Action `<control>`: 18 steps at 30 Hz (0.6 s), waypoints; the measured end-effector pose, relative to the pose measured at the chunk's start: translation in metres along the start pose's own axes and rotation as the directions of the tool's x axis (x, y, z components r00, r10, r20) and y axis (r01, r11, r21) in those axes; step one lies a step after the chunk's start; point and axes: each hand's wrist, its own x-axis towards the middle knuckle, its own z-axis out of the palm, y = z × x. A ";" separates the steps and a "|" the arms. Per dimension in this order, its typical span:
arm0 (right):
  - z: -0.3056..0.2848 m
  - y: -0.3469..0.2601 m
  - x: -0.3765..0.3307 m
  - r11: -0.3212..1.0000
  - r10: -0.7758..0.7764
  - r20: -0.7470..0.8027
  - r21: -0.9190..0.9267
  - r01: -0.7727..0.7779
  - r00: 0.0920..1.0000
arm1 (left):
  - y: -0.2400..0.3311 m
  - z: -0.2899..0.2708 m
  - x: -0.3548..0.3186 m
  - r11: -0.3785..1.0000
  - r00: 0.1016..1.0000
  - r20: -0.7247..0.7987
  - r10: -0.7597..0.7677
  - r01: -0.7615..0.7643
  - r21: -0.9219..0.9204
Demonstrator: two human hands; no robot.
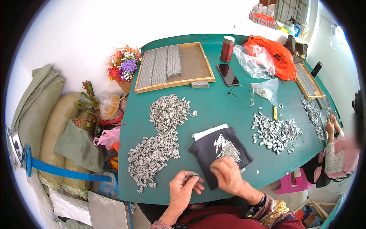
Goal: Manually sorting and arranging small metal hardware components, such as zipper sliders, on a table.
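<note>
Near the front edge of the green table, my left hand (184,187) is closed, thumb pressed to the fingers, around something small and dark that I cannot make out. My right hand (228,176) is smeared by motion, so its fingers do not show clearly. It hovers over the folded dark cloth (203,154), just below a heap of thin silvery strips (227,149) on it. Part of a white sheet (211,131) sticks out from under the cloth. To the left lie a heap of small toothed metal pieces (152,160) and a heap of small flat rectangular metal pieces (169,111).
A wood-framed tray (196,57) with rows of grey pieces stands at the back, a phone (228,74) and red flask (227,49) beside it. Eyeglasses (244,97) and another toothed-piece heap (276,131) lie right. A co-worker's hands (332,124) work at the far right.
</note>
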 end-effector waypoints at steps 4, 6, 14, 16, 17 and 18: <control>-0.016 0.027 0.005 0.961 0.118 -0.099 -0.239 -0.139 0.988 | -0.006 -0.011 0.003 0.998 1.000 -0.008 0.017 -0.017 0.063; -0.023 0.031 0.003 0.946 0.141 -0.069 -0.285 -0.155 0.988 | -0.009 -0.014 0.002 0.998 1.000 -0.004 0.016 -0.015 0.061; -0.016 0.022 -0.007 0.933 0.061 0.082 -0.359 -0.028 0.995 | -0.015 -0.020 0.002 0.998 1.000 -0.010 0.000 0.001 0.061; -0.012 0.020 -0.002 0.930 0.047 0.085 -0.368 -0.012 0.995 | -0.014 -0.021 0.003 0.997 1.000 -0.005 0.001 -0.001 0.082; -0.010 0.019 0.000 0.929 0.026 0.096 -0.370 0.011 0.995 | -0.014 -0.022 0.003 0.997 1.000 -0.005 0.002 -0.002 0.081; -0.010 0.019 0.001 0.927 0.005 0.108 -0.373 0.036 0.994 | -0.013 -0.021 0.002 0.996 1.000 0.000 0.003 -0.003 0.093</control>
